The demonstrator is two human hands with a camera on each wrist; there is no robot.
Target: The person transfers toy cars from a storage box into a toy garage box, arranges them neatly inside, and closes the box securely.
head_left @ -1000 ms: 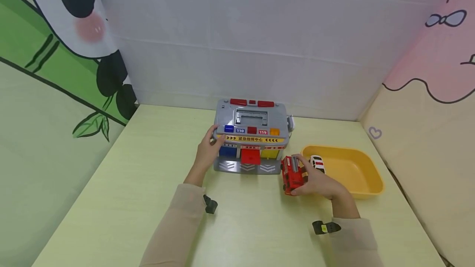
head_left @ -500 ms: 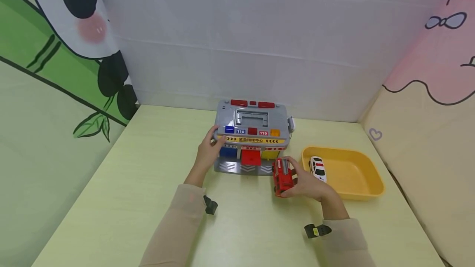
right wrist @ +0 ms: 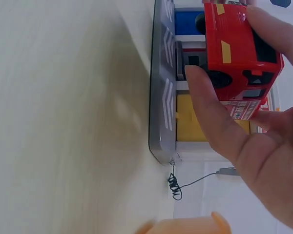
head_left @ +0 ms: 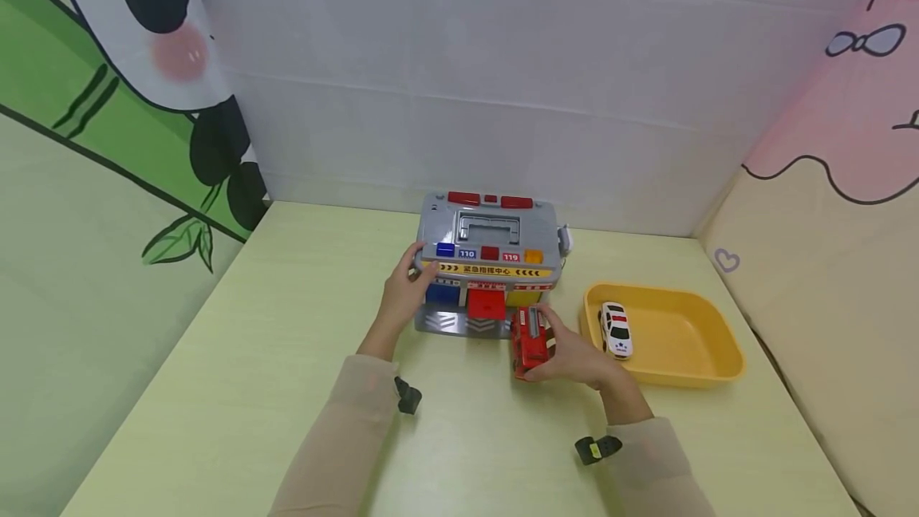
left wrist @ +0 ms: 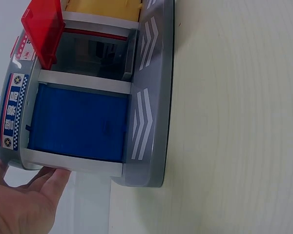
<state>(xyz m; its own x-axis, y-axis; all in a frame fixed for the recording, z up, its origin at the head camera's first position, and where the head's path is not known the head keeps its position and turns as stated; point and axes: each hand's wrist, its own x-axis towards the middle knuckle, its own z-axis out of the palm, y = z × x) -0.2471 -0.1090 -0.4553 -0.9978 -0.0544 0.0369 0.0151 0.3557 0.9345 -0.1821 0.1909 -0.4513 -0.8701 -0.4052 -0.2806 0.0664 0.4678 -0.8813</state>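
A grey toy emergency station with a carry handle on its roof stands near the back of the table. At its left front corner my left hand grips it, thumb on the roof edge and fingers against the side wall. The red door is raised, while the blue door and yellow door are down. With thumb and fingers on opposite sides, my right hand holds a red toy fire truck in front of the station's right half. Its front faces me; part of its body is hidden.
To the right is a yellow tray with a white toy police car in it. A thin coiled cord hangs off the station's right side. A white cloth wall closes off the back.
My right hand has carried the fire truck leftward, from beside the tray to the front of the station, uncovering the police car. My left hand has stayed in place.
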